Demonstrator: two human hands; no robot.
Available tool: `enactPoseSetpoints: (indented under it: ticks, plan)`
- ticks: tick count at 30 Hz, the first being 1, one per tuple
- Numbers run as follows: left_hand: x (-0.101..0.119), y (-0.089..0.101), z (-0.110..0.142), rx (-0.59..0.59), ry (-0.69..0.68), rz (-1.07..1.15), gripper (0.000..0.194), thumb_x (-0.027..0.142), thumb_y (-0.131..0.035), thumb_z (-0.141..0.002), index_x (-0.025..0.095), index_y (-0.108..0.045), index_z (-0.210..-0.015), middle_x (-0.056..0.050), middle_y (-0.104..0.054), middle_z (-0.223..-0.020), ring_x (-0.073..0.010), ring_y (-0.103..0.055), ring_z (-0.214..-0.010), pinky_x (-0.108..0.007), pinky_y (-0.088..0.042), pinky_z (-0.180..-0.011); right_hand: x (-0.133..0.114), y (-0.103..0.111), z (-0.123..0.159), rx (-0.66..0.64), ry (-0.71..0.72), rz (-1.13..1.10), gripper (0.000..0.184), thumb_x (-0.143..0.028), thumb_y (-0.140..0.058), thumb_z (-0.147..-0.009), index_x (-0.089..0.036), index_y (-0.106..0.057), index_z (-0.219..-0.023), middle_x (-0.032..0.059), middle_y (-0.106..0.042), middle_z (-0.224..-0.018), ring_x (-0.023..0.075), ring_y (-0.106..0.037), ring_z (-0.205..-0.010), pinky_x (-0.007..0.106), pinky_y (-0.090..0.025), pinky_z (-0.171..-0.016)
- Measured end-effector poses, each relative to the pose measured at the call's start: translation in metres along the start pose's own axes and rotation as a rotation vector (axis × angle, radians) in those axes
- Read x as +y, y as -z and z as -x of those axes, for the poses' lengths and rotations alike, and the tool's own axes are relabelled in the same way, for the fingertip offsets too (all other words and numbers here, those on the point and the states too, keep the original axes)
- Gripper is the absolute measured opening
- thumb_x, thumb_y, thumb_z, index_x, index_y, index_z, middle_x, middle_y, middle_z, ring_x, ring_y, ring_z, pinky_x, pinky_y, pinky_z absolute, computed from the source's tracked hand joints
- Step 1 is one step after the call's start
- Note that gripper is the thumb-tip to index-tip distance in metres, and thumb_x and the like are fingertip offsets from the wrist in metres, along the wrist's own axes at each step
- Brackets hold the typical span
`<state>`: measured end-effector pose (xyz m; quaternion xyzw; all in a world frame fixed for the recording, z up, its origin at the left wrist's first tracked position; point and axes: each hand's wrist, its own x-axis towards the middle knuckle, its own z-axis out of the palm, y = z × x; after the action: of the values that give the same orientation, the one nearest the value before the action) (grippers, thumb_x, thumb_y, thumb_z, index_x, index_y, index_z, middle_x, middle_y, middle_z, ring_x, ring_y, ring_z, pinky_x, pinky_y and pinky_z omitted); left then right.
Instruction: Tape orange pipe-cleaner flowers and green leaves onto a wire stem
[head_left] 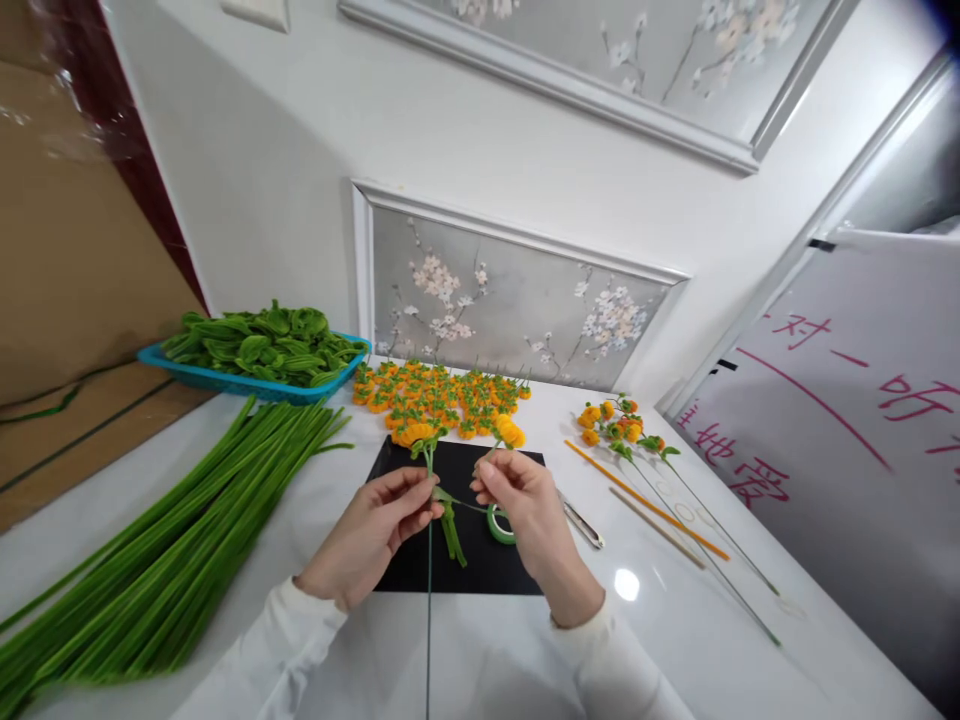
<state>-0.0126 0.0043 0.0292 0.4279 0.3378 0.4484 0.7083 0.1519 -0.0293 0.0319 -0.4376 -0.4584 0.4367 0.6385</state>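
My left hand (pixel 386 520) pinches a long thin green flower stem (pixel 430 600) upright, with an orange fuzzy flower (pixel 420 434) and small green leaves at its top. In my right hand (pixel 529 510), the fingertips are closed on the short stem of a second orange flower (pixel 510 431). A strip of green tape (pixel 461 503) stretches between the two hands. The roll of green tape (pixel 501 524) lies by my right hand on a black mat (pixel 480 575). Short green pieces (pixel 452 537) lie on the mat beneath my left hand.
Many orange flower heads (pixel 442 390) cover the table behind the mat. At left are a blue tray (pixel 300 392) of green leaves and a bundle of green fuzzy stems (pixel 187 540). Tweezers (pixel 581 520), an orange stick (pixel 645 498) and finished-looking sprays (pixel 619 425) lie at right.
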Motion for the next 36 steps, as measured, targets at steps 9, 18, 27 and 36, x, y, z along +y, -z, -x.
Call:
enactPoseSetpoints:
  ticks: [9,18,27,36]
  plan:
    - [-0.002,0.0,0.003,-0.069,-0.008,-0.009,0.016,0.026,-0.078,-0.069,0.016,-0.072,-0.08,0.0,-0.065,-0.074,-0.0067,-0.06,-0.062,-0.012,-0.05,-0.055,-0.001,-0.014,-0.002,-0.078,-0.122,-0.104,0.02,-0.033,-0.073,-0.071,-0.016,-0.064,-0.076,0.0003,-0.065,-0.065,0.0106,-0.059,-0.058,0.019,-0.04,-0.052]
    - [-0.005,-0.002,0.003,-0.07,0.011,0.007,0.015,0.025,-0.077,-0.069,0.017,-0.073,-0.081,0.001,-0.066,-0.074,-0.0087,-0.063,-0.065,-0.014,-0.053,-0.059,-0.001,-0.008,0.004,-0.14,-0.062,-0.046,0.014,-0.031,-0.07,-0.075,-0.017,-0.072,-0.073,0.0001,-0.064,-0.069,0.0118,-0.053,-0.067,0.024,-0.04,-0.066]
    - [-0.004,-0.005,0.006,-0.075,0.05,0.0,0.018,0.024,-0.079,-0.067,0.016,-0.074,-0.082,0.0,-0.068,-0.071,-0.0082,-0.063,-0.063,-0.013,-0.053,-0.057,-0.003,-0.008,0.004,-0.132,-0.033,-0.044,0.013,-0.03,-0.069,-0.075,-0.018,-0.072,-0.074,0.0006,-0.063,-0.072,0.0136,-0.053,-0.07,0.027,-0.04,-0.069]
    - [-0.006,-0.005,0.007,-0.11,0.064,0.009,0.016,0.025,-0.077,-0.069,0.017,-0.075,-0.083,0.0,-0.068,-0.07,-0.0072,-0.062,-0.062,-0.012,-0.052,-0.056,0.0,-0.009,0.003,-0.163,0.009,0.091,0.013,-0.029,-0.067,-0.075,-0.017,-0.068,-0.07,0.0024,-0.061,-0.073,0.0152,-0.053,-0.07,0.029,-0.042,-0.069]
